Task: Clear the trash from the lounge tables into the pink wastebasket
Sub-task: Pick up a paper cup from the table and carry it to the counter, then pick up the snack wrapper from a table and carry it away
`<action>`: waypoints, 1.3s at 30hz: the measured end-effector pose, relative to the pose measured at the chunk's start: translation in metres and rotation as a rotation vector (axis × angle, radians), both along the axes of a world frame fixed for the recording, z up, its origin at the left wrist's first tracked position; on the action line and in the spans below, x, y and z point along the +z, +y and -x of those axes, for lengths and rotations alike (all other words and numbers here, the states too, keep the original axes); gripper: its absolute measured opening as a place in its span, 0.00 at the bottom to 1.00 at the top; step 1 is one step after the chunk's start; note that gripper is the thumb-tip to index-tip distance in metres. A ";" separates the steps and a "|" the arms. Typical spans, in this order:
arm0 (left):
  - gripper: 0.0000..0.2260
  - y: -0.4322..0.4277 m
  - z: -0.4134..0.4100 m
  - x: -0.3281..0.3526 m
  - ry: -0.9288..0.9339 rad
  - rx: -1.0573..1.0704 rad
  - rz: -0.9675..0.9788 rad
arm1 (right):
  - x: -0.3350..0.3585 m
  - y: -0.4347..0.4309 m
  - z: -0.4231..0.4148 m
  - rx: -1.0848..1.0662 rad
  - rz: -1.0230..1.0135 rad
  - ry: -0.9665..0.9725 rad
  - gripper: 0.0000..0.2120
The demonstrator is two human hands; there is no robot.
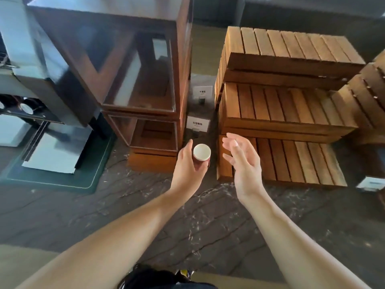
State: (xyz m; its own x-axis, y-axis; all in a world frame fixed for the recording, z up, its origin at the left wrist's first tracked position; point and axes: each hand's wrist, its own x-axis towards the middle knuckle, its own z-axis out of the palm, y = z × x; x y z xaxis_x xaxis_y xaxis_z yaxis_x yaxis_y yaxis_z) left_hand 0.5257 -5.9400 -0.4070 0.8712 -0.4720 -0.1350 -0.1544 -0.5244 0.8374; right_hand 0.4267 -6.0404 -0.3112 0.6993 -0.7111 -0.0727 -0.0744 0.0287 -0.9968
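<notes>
Cup (201, 152): small paper cup, gripped by the left hand (188, 163), held above the dark marble counter (129, 205).
Right hand (242, 161): fingers spread, empty, just beside the cup.
Risk: the light cup may be crushed or dropped; any dregs could be spilled.
Wastebasket: not seen.
Surroundings: glass case (143, 84) left, slatted wooden stands (287, 105) right, label cards (198, 124) between, crowding the gap.

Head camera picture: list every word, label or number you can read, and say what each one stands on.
Near sign card: dark characters on white, too blurred to read; it stands on the dark counter.
Far sign card: smaller print, also unreadable.
Paper cup in the left hand: no print showing.
</notes>
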 end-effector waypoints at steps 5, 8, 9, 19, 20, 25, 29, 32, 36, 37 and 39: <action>0.21 0.060 0.013 0.033 -0.020 0.089 0.335 | 0.007 0.021 -0.017 0.109 0.116 -0.067 0.23; 0.18 0.103 0.014 0.056 -0.078 0.226 0.479 | 0.015 0.048 -0.033 0.248 0.178 -0.122 0.22; 0.18 0.118 0.012 0.064 -0.084 0.271 0.530 | 0.017 0.058 -0.040 0.294 0.189 -0.139 0.21; 0.19 0.305 0.015 0.114 -0.204 0.594 0.681 | 0.033 0.222 -0.087 0.684 0.148 -0.215 0.24; 0.19 0.331 0.020 0.119 -0.225 0.622 0.678 | 0.036 0.245 -0.088 0.727 0.148 -0.219 0.24; 0.22 0.475 0.061 0.146 -0.321 0.766 0.660 | 0.053 0.376 -0.083 0.917 0.100 -0.242 0.27; 0.19 0.599 0.112 0.160 -0.358 0.807 0.622 | 0.070 0.491 -0.066 1.031 0.089 -0.284 0.25; 0.19 0.678 0.149 0.170 -0.424 0.870 0.530 | 0.081 0.575 -0.055 1.096 0.042 -0.336 0.25; 0.18 0.764 0.197 0.178 -0.527 1.035 0.423 | 0.088 0.684 -0.037 1.213 -0.041 -0.361 0.25; 0.18 0.779 0.206 0.178 -0.542 1.076 0.413 | 0.089 0.705 -0.033 1.241 -0.059 -0.364 0.25; 0.19 0.807 0.226 0.177 -0.567 1.170 0.403 | 0.089 0.748 -0.025 1.301 -0.090 -0.372 0.23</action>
